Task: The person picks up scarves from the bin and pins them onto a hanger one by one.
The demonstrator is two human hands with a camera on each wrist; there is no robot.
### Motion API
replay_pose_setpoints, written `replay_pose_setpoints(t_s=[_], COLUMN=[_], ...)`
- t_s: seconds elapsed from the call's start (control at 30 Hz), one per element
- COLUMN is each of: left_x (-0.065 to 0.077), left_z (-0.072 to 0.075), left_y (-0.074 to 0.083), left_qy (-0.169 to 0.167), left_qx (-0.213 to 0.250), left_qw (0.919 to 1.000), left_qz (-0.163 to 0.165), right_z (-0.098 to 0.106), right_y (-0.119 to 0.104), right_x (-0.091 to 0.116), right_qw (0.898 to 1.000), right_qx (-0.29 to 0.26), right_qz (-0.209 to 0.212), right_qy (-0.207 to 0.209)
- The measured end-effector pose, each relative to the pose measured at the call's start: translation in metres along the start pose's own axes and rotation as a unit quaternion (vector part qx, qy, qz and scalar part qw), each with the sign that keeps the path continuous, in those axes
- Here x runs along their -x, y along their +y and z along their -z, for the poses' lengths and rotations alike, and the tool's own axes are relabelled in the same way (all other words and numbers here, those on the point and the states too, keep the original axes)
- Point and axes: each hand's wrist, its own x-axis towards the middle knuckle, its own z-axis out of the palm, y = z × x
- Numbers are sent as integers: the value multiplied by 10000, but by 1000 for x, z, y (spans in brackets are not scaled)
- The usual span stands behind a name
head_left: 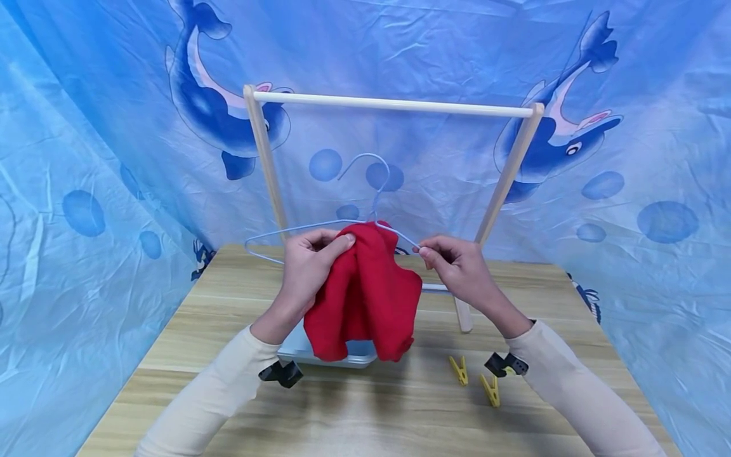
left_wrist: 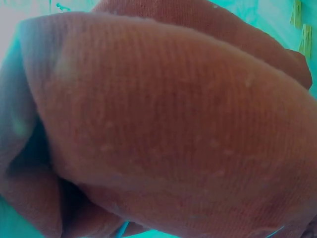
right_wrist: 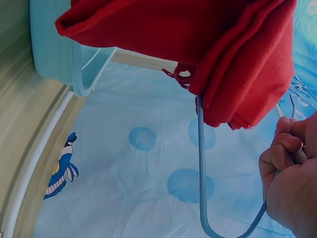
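Note:
A red knitted cloth (head_left: pixel 365 285) hangs in folds in front of a light blue wire hanger (head_left: pixel 384 171), its top edge by the hanger's neck. My left hand (head_left: pixel 308 263) pinches the cloth near its top, thumb on the front. With thumb and fingers my right hand (head_left: pixel 457 263) grips the hanger's right arm. In the right wrist view the same hand (right_wrist: pixel 292 173) holds the wire (right_wrist: pixel 202 163), part of which goes in under the cloth (right_wrist: pixel 247 69). Close-up cloth (left_wrist: pixel 173 124) fills the left wrist view and hides the left fingers.
Behind the hands stands a wooden rack with a white top bar (head_left: pixel 394 105). A light blue tray (head_left: pixel 342 363) sits under the cloth. Two yellow clothespins (head_left: pixel 459 370) lie on the wooden table (head_left: pixel 188 374) at right. Blue dolphin-print sheeting (head_left: pixel 457 38) surrounds the table.

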Motion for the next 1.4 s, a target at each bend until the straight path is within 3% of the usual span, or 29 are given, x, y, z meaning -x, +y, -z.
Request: replay_pose_setpoints(t_s=[0.13,0.33,0.57,0.73,0.83,1.1,1.4], left_x=[-1,-8,-20,-26,-30,-39,-49], left_z=[-3,-5,-2,1,2,8,7], left_y=[-4,-12,-23,-27,-30,-41,-52], left_qy=[51,105,-80,-225,-337,-590,-793], left_qx=[328,979,929,745,527,-251,-1521], left_qw=[9965,9794,9686,9617,9631,9765,9690], left_qz=[771,1760,2307,2628,2618,2059,1779], right_z=[0,1,1,-2,-3,-4,-5], right_y=[-1,-2,3,23,34,34,34], right_x=[0,1,1,3,4,4,6], right_qw=[9999,9997,9991,9987,9985,9975,9979], right_qx=[-95,-104,-37,-132,-195,-296,-309], right_qz=[40,-9,-13,38,109,407,265], right_qy=[-28,-199,-416,-486,-490,-498,-495])
